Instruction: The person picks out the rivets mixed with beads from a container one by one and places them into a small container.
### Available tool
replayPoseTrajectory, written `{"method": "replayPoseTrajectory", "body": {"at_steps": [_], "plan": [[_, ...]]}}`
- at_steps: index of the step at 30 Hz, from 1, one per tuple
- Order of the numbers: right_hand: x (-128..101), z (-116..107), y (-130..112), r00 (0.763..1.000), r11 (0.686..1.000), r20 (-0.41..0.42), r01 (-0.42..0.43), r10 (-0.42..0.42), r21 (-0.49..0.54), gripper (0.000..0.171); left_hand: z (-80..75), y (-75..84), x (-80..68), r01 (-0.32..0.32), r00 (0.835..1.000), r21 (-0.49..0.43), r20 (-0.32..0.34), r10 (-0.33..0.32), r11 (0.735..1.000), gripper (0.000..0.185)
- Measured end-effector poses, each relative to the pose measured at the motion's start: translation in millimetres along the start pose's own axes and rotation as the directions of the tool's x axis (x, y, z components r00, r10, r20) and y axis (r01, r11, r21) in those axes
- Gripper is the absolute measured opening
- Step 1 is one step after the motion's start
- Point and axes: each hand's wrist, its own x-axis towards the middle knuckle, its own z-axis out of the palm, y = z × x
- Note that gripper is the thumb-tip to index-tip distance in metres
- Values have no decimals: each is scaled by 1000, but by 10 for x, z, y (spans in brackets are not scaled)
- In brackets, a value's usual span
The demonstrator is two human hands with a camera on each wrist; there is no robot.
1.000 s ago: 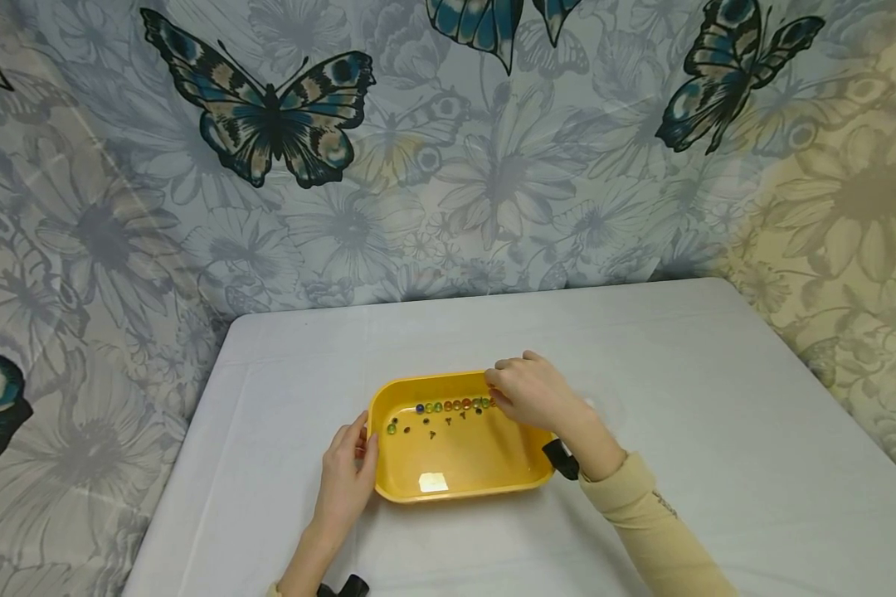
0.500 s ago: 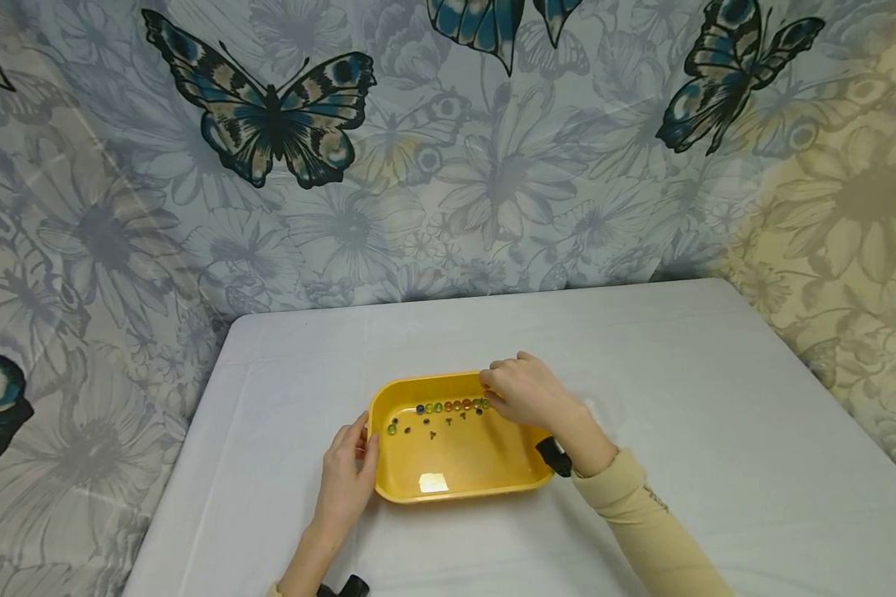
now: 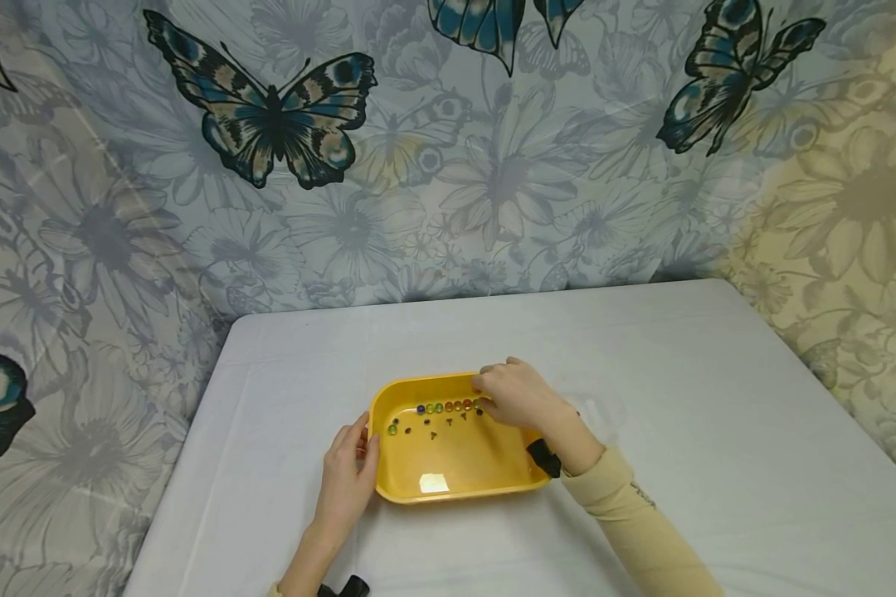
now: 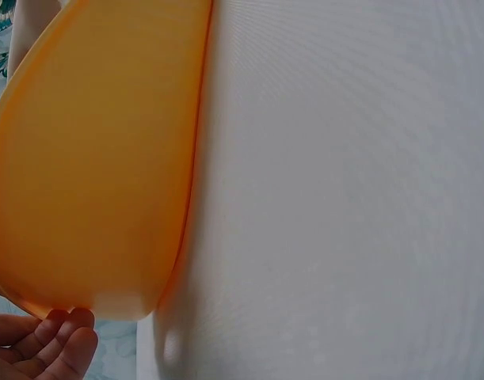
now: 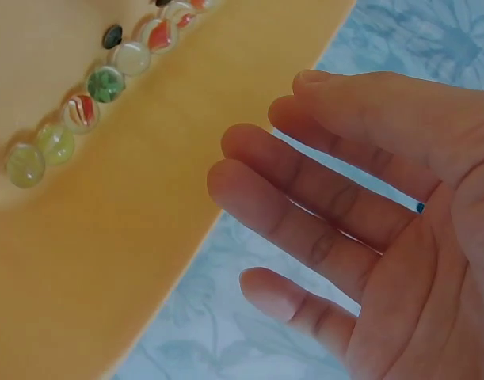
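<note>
Sleeve fabric (image 3: 642, 522), pale yellow, enters at the lower right; a black device (image 3: 543, 458) at that wrist overlaps the right edge of a shallow yellow tray (image 3: 470, 460). The tray stands on a white-covered table (image 3: 717, 398), with a strip of cloth to its left and a broader stretch to its right. The left hand (image 3: 347, 468) is at the tray's left edge, fingertips against the outer wall — I cannot tell whether they clasp the rim. Inside, yellow floor (a bright reflection on it) runs back to small dark pieces (image 3: 433, 435), scattered, with a lone greenish marble (image 3: 392, 429) near the left wall. Behind them a row of marbles (image 3: 449, 406) — blue at its left end — follows the far wall, slightly apart from it. The right hand (image 3: 518, 396) reaches over the far rim, fingers slack and grasping nothing, hiding the row's right end from the head camera. Beyond the table's back edge rises hanging fabric (image 3: 493, 207) printed with butterflies (image 3: 272, 116).
</note>
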Motion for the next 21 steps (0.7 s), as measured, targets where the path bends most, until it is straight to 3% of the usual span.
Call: {"method": "replayPoseTrajectory", "body": {"at_steps": [16, 21], "plan": [[83, 92, -39, 995, 1000, 94, 13, -14, 6, 6, 1, 1, 2, 12, 1000, 3, -6, -12, 1000, 38], [100, 126, -43, 993, 1000, 113, 13, -14, 3, 6, 6, -11, -1, -27, 999, 5, -36, 27, 1000, 38]]}}
